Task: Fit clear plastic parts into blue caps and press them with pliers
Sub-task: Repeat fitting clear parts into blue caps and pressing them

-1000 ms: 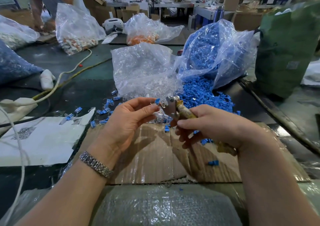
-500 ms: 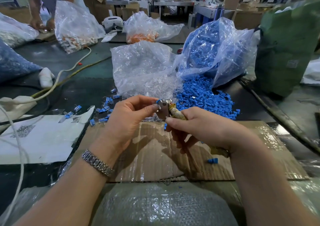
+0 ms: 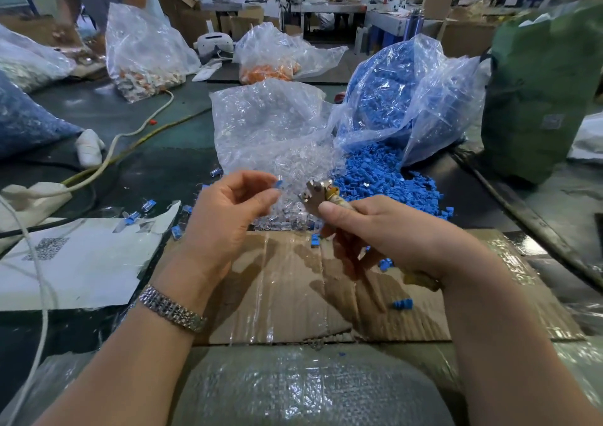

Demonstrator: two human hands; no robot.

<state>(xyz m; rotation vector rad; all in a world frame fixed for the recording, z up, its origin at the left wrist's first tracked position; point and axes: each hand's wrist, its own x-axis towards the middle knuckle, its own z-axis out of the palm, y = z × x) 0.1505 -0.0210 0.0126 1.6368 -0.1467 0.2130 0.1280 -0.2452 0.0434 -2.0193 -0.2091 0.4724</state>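
Dark table (image 3: 169, 164) bearing cardboard sheet (image 3: 293, 295), parts bags, loose blue caps (image 3: 385, 180)

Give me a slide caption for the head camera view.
Left hand pinches a blue cap beside pliers gripped by the right hand.

Loose caps (image 3: 388, 184) right of clear-parts bag (image 3: 267, 131), both behind cardboard (image 3: 293, 295), paper (image 3: 75, 262) left
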